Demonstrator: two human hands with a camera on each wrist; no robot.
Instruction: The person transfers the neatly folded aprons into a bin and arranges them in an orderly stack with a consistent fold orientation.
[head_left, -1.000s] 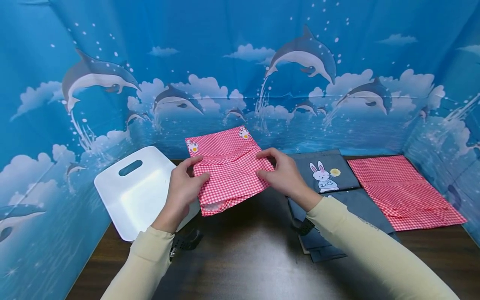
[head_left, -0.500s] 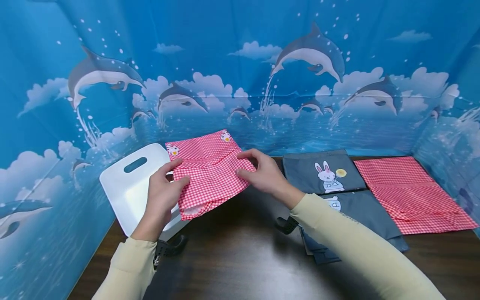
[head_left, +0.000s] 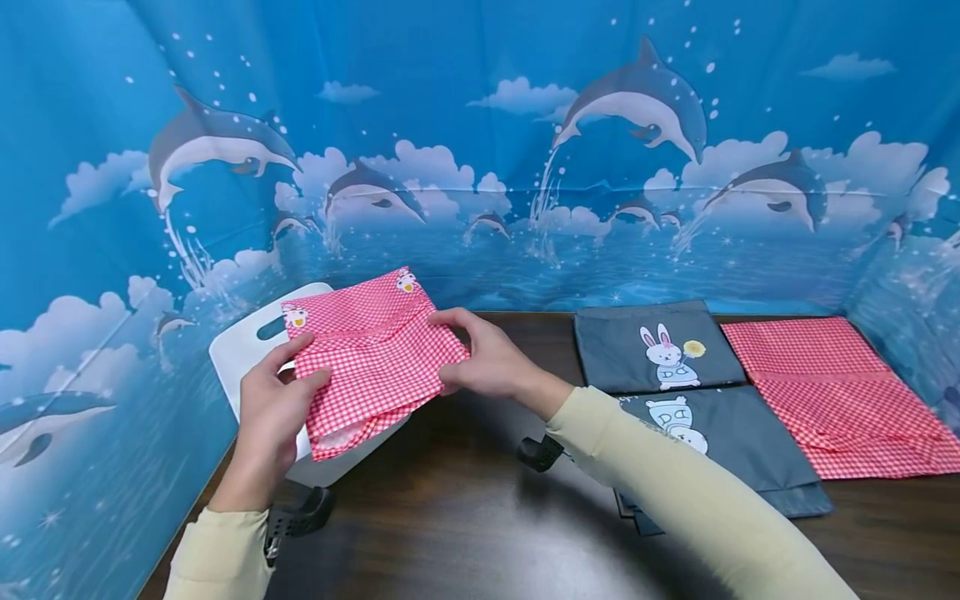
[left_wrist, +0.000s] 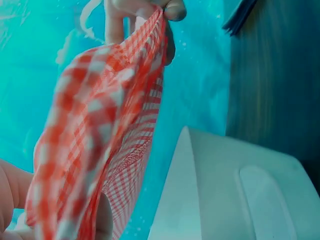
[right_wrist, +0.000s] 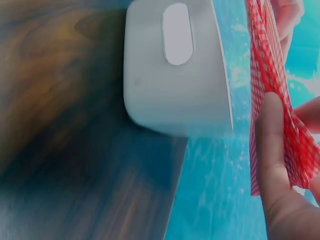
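Note:
A folded red-and-white gingham cloth with small cartoon animals at its upper corners is held up in both hands. Its lower end gapes, showing a pale inside. My left hand pinches the left edge, and my right hand pinches the right edge. Below and behind the cloth stands a white plastic bin with an oval handle hole, partly covered by the cloth and left hand. From the right wrist view, the cloth hangs beside the bin, apart from it.
Dark grey folded cloths with rabbit prints lie on the right of the brown wooden table. Another red gingham cloth lies flat beyond them at far right. A blue dolphin-print curtain encloses the back and sides.
Both hands have carried the gingham cloth leftward and slightly down, from beside the white bin to over it. Their grip stays the same. The view has shifted slightly.

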